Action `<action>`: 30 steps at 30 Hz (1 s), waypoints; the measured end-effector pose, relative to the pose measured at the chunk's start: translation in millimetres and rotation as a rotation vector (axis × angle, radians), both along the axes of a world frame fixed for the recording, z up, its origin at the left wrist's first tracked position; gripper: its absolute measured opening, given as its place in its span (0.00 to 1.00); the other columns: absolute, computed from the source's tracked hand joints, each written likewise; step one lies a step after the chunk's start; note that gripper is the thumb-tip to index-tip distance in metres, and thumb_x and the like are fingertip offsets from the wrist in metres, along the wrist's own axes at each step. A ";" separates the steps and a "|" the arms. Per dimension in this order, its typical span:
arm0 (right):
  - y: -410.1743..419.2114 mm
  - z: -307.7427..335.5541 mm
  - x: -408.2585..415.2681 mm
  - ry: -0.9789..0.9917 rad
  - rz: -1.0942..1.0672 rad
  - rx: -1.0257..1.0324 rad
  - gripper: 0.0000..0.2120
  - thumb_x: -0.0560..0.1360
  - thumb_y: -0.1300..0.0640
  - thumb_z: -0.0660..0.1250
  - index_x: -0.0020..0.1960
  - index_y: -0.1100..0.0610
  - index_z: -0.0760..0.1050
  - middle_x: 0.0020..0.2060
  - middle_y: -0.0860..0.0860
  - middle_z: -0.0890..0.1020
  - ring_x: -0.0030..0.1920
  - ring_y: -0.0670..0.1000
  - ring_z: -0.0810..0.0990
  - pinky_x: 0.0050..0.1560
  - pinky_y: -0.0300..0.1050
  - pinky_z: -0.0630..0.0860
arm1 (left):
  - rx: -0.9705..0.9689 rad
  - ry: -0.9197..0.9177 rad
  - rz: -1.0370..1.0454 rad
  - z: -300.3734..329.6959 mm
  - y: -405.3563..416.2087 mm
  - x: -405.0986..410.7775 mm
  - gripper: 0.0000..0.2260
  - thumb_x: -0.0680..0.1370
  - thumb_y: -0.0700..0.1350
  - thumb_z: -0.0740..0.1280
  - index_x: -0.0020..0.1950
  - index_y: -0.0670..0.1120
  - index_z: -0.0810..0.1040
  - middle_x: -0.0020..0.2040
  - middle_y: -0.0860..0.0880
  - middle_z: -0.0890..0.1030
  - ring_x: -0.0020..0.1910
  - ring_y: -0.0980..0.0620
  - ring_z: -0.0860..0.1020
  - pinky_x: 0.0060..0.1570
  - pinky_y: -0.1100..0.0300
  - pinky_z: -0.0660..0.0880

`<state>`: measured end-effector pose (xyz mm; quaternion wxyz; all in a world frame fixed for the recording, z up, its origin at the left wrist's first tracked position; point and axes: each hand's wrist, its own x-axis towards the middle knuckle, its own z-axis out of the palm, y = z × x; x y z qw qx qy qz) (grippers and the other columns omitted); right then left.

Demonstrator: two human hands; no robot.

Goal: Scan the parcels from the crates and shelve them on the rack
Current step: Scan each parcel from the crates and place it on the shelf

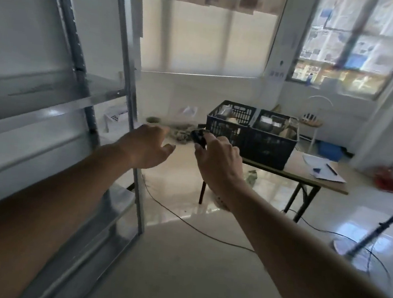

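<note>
I am standing beside a metal rack [125, 73] on my left, looking across a glossy floor toward a folding table [309, 177] that carries two dark plastic crates [271, 144] set side by side and touching. The parcels [273, 124], boxes and bags, are heaped inside those crates, well apart from me, and none is in my hands. My left hand [146, 147] is stretched forward in front of the rack's front post, fingers loosely spread and holding nothing. My right hand [218, 159] is curled around a small black device, the scanner [198, 138] I take it to be, pinched up near my fingertips; the picture is too blurred to show how firm that hold is. The shelves I can see look bare, so I judge the shelving has barely begun, and the step in hand is crossing to the crates for a parcel. The main risk is underfoot: a thin dark cable [196, 229] trails across the floor between me and the table, and it could catch my foot. The floor looks polished and may be slippery. My left arm is close to the rack post and could knock it as I turn. A light fingertip hold on the scanner could let it drop. Papers and a pen [331, 169] lie near the table's edge beside the crates, easy to sweep off.
</note>
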<state>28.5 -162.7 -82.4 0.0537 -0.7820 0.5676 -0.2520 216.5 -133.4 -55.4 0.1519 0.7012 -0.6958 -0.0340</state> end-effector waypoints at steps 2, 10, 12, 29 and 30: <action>-34.3 -4.6 -15.6 0.008 -0.051 0.014 0.20 0.86 0.44 0.61 0.71 0.55 0.75 0.62 0.60 0.79 0.59 0.67 0.79 0.61 0.64 0.77 | 0.001 0.003 -0.043 -4.9 -43.2 -15.7 0.24 0.84 0.55 0.64 0.77 0.44 0.72 0.73 0.41 0.76 0.71 0.41 0.75 0.68 0.49 0.72; -193.8 -15.6 -32.6 0.036 -0.176 0.070 0.22 0.86 0.43 0.60 0.75 0.55 0.73 0.65 0.60 0.78 0.63 0.66 0.78 0.63 0.64 0.77 | -0.007 0.014 -0.168 -27.4 -235.2 -31.9 0.22 0.84 0.57 0.63 0.73 0.47 0.74 0.69 0.42 0.78 0.63 0.43 0.76 0.60 0.47 0.74; -232.6 -12.4 -31.9 0.036 -0.189 0.071 0.22 0.86 0.44 0.61 0.75 0.55 0.73 0.65 0.60 0.78 0.63 0.66 0.79 0.62 0.63 0.78 | -0.008 0.015 -0.207 -28.6 -277.1 -28.7 0.19 0.83 0.57 0.63 0.69 0.48 0.77 0.64 0.44 0.80 0.56 0.48 0.75 0.54 0.50 0.71; -594.4 -69.3 -57.2 -0.013 -0.263 0.138 0.22 0.86 0.43 0.62 0.75 0.54 0.74 0.66 0.60 0.78 0.62 0.67 0.79 0.62 0.60 0.77 | 0.134 0.036 -0.250 -79.4 -650.9 -46.8 0.21 0.84 0.55 0.63 0.73 0.46 0.75 0.67 0.45 0.80 0.66 0.44 0.77 0.64 0.49 0.74; -619.7 -75.2 -61.2 -0.024 -0.259 0.152 0.22 0.86 0.43 0.62 0.75 0.54 0.74 0.66 0.60 0.78 0.62 0.67 0.79 0.62 0.60 0.78 | 0.150 0.040 -0.244 -84.5 -674.7 -51.5 0.21 0.84 0.55 0.63 0.74 0.46 0.74 0.67 0.45 0.79 0.66 0.44 0.77 0.63 0.50 0.74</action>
